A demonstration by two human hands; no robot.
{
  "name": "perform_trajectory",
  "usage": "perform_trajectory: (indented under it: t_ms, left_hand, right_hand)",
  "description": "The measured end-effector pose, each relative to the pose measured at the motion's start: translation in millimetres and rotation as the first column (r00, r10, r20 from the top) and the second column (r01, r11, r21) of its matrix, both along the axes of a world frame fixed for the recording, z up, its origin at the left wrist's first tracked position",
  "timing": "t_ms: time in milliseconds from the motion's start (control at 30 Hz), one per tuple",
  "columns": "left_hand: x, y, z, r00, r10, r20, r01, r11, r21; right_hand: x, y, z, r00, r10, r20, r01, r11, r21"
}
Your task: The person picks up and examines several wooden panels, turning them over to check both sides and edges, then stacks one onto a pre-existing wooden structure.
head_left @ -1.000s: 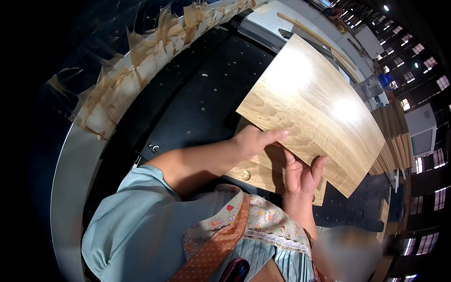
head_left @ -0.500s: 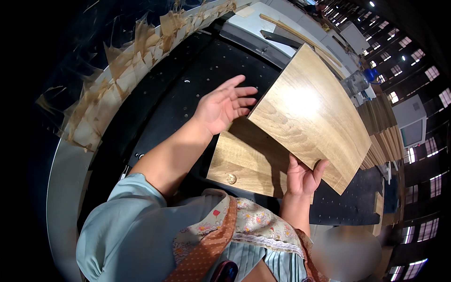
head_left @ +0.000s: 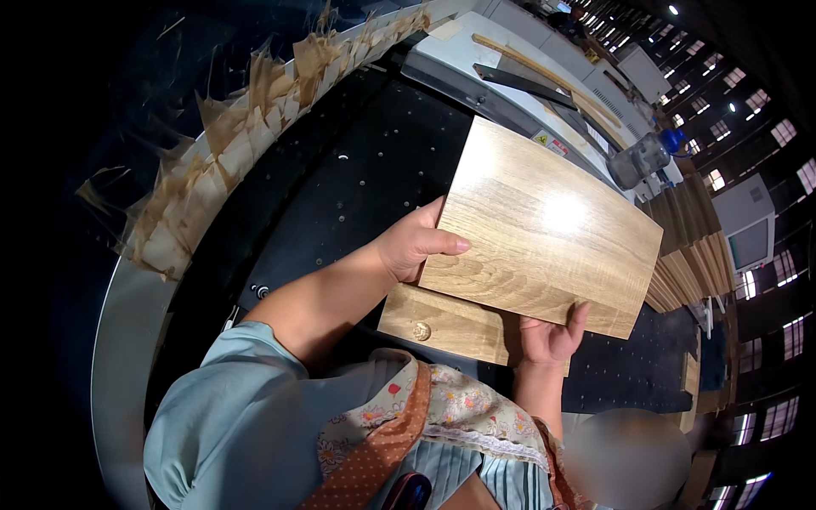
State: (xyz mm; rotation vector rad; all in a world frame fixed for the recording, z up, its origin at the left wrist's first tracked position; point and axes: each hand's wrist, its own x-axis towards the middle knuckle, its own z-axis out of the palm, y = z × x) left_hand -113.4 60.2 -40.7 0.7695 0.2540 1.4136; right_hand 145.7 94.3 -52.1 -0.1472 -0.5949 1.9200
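Between my hands is a rectangular wood-grain board [head_left: 527, 229], its glossy face turned up with light glaring off it. My left hand [head_left: 421, 242] grips the board's left edge, thumb on top and fingers hidden underneath. At its near edge my right hand [head_left: 551, 336] pinches the board, thumb over the face. A second wood-grain board [head_left: 459, 325] lies below on the dark worktable [head_left: 374, 161], partly covered by the held one. Near its left end is a small round tan thing [head_left: 422, 331], either a coil or a hole; I cannot tell which.
Torn brown tape strips [head_left: 246, 110] hang along the pale rail [head_left: 119, 340] at left. Beyond the board, a white machine top [head_left: 459, 51] carries wooden strips [head_left: 552, 76]. A clear jug with a blue cap [head_left: 642, 160] and stacked boards [head_left: 693, 246] stand at right.
My left hand, open and apart from the board before, has closed on its left edge. The board has swung left and lies flatter, my right hand still holding its near edge.
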Motion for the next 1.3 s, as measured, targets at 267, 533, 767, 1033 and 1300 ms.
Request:
perform_trajectory:
  t_ms: [267,533,767,1033,1300]
  left_hand:
    - [4,5,6,0.987,-0.107,0.117,0.067,0.95,0.304]
    - [2,-9,1,0.974,-0.216,-0.074,0.224,0.964,0.143]
    - [9,-13,0,0.956,-0.293,-0.001,0.289,0.942,0.172]
    - [5,-7,-3,0.995,-0.094,-0.021,0.096,0.98,0.173]
    - [-25,23,-9,0.904,0.423,0.061,-0.394,0.881,-0.26]
  right_hand:
    - [6,9,0,0.981,-0.14,-0.133,0.119,0.98,-0.158]
    - [6,14,-4,0.978,-0.123,-0.167,0.1,0.985,-0.141]
    - [12,17,-8,0.977,-0.076,-0.199,0.05,0.99,-0.135]
    - [21,9,-15,0.995,-0.039,-0.094,0.026,0.99,-0.136]
    - [23,-5,-16,0.998,-0.063,-0.027,0.057,0.983,-0.177]
